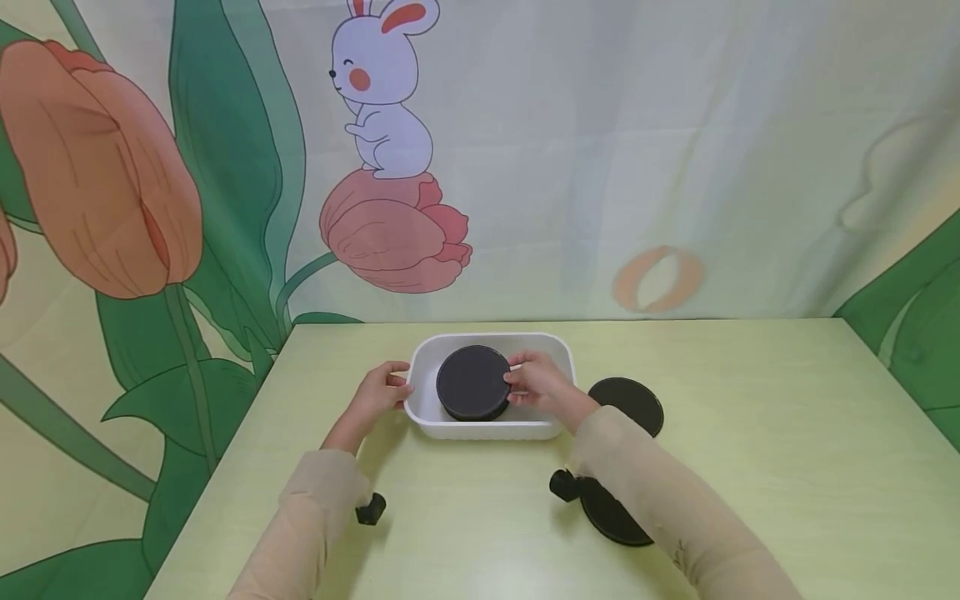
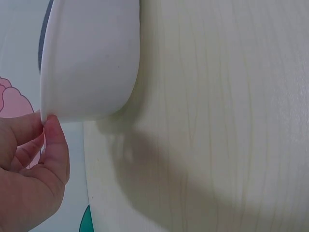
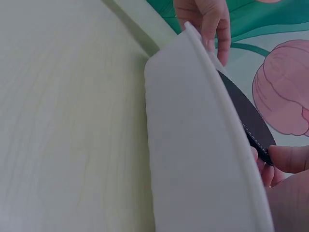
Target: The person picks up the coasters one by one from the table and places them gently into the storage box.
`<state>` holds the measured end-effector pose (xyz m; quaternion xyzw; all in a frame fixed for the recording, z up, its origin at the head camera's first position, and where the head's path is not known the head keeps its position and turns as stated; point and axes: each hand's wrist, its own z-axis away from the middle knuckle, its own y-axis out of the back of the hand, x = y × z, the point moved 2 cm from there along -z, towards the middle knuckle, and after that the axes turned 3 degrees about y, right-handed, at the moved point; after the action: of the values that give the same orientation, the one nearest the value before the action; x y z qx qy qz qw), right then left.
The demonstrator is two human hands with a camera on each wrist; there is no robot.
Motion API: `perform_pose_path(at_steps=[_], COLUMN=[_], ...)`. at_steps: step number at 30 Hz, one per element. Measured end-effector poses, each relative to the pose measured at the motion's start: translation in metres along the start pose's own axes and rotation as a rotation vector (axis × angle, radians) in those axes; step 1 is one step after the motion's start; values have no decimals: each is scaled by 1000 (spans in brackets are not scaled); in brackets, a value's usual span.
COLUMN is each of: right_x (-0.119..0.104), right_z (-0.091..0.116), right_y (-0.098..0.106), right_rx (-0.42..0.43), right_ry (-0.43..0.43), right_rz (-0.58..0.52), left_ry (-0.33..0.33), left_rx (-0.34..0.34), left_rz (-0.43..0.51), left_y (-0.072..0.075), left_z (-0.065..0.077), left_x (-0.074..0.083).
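A white plastic basin [image 1: 491,430] with rounded corners stands near the far edge of the table. My left hand [image 1: 381,390] pinches its left rim between thumb and fingers, which the left wrist view shows close up at the basin's corner [image 2: 91,63]. Inside the basin is a round black coaster [image 1: 472,382] with a stitched edge, seen edge-on in the right wrist view [image 3: 248,113]. My right hand [image 1: 542,382] reaches over the basin and grips the coaster's right edge, thumb on top and fingers below. The basin wall partly hides those fingers in the right wrist view.
Two more black discs lie on the pale wooden table [image 1: 765,433] to the right: one disc [image 1: 628,400] beside the basin, another disc [image 1: 611,515] nearer, partly covered by the right sleeve. Behind the table hangs a curtain [image 1: 600,167] printed with tulips and a rabbit.
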<state>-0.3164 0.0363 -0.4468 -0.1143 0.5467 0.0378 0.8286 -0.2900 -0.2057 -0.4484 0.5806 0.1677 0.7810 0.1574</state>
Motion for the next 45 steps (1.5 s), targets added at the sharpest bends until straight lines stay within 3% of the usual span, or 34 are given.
perform_pose_path(at_steps=[5, 7, 12, 15, 19, 20, 25, 32, 45], right_x=[9, 33, 110, 99, 64, 64, 27, 8, -14], right_z=[-13, -47, -159, -140, -84, -85, -30, -10, 15], right_y=[0, 12, 47, 38, 20, 19, 2, 3, 17], right_rx=[44, 31, 33, 90, 155, 179, 258, 183, 54], right_ry=[-6, 6, 2, 5, 19, 3, -32, -28, -26], right_rz=[10, -9, -48, -13, 37, 64, 172, 187, 394], left_ry=[15, 18, 24, 27, 42, 41, 8, 26, 25], left_rx=[3, 4, 5, 5, 7, 7, 5, 9, 6], left_rz=[1, 0, 0, -1, -2, -1, -6, -13, -20], left_y=[0, 0, 0, 0, -1, -1, 0, 0, -1], left_z=[1, 1, 1, 1, 1, 1, -1, 1, 1], left_x=[2, 2, 2, 3, 3, 2, 0, 1, 2])
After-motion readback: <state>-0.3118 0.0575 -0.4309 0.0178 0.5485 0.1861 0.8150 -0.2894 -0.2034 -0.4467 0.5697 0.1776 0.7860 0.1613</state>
